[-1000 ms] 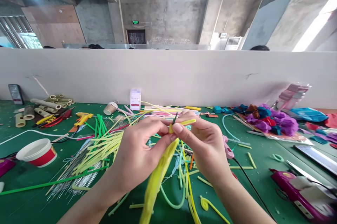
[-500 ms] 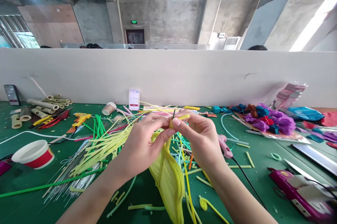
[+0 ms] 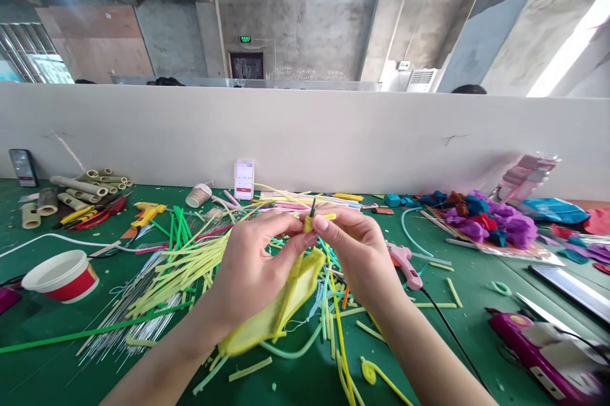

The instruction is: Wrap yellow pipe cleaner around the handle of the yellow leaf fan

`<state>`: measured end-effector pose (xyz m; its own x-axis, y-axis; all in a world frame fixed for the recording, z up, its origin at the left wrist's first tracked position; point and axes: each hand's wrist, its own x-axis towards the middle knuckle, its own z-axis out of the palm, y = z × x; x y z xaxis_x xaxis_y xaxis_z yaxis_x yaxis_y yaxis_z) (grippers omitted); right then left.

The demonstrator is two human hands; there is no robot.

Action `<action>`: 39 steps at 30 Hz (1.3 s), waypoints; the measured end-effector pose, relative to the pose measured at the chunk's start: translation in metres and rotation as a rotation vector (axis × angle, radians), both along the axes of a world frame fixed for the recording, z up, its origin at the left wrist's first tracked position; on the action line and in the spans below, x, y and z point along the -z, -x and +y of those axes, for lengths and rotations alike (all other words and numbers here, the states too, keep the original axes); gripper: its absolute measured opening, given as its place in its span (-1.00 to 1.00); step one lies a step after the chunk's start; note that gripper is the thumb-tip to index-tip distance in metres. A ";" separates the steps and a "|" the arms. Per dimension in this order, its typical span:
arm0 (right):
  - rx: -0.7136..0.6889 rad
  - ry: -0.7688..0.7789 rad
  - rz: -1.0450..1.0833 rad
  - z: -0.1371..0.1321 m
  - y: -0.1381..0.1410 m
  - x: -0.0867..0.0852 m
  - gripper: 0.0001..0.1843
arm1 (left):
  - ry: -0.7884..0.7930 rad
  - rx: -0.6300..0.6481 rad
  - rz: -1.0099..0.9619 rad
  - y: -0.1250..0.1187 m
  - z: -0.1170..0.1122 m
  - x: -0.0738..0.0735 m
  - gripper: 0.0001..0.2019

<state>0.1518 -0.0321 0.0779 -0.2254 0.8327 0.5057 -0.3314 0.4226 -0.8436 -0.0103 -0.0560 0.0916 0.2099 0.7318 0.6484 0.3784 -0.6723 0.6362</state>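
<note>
My left hand (image 3: 252, 266) and my right hand (image 3: 359, 253) meet above the green table (image 3: 452, 323), both pinching the top of a yellow fuzzy leaf-shaped piece (image 3: 276, 311). A short dark green stem tip (image 3: 312, 208) sticks up between my fingertips, with a yellow pipe cleaner end wound around it. The yellow piece hangs from the pinch and slants down to the left under my left wrist. Loose yellow and green pipe cleaners (image 3: 190, 260) lie scattered beneath my hands.
A red and white cup (image 3: 60, 276) stands at the left, a pink glue gun (image 3: 403, 258) right of my hands, a magenta tool (image 3: 548, 345) at the lower right. Purple and blue fuzzy flowers (image 3: 490, 218), a phone (image 3: 244, 178) and rolls (image 3: 86, 187) line the white partition (image 3: 333, 133).
The hanging yellow piece has swung from straight down to slanting down-left. The yellow pipe cleaner end at my fingertips has grown shorter. Both hands stayed in place.
</note>
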 end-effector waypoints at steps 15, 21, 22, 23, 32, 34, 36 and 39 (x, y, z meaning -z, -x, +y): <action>0.214 -0.070 -0.089 0.003 -0.004 -0.001 -0.95 | 0.065 0.086 -0.116 0.006 0.007 -0.003 -0.85; 0.206 -0.083 -0.138 0.002 -0.006 -0.003 -0.93 | 0.078 0.118 -0.164 0.003 0.006 -0.003 -0.86; 0.215 -0.094 -0.143 0.001 -0.006 -0.004 -0.94 | 0.087 0.107 -0.144 0.002 0.006 -0.003 -0.83; 0.228 -0.105 -0.145 0.001 -0.006 -0.004 -0.93 | 0.097 0.090 -0.114 0.000 0.006 -0.002 -0.80; 0.247 -0.191 -0.188 -0.003 -0.008 -0.008 -0.86 | -0.030 -0.062 0.006 -0.002 0.001 0.000 -0.85; 0.223 -0.231 -0.200 -0.005 -0.010 -0.010 -0.84 | -0.038 -0.038 0.010 -0.001 -0.001 -0.001 -0.86; 0.205 -0.267 -0.220 -0.006 -0.013 -0.013 -0.82 | -0.033 0.004 0.024 0.000 -0.003 -0.002 -0.87; 0.204 -0.304 -0.226 -0.006 -0.017 -0.016 -0.80 | -0.004 0.067 0.046 0.001 -0.003 -0.003 -0.87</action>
<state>0.1689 -0.0382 0.0940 -0.2052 0.6924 0.6917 -0.0365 0.7008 -0.7124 -0.0116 -0.0587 0.0948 0.2878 0.7125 0.6399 0.3614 -0.6996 0.6164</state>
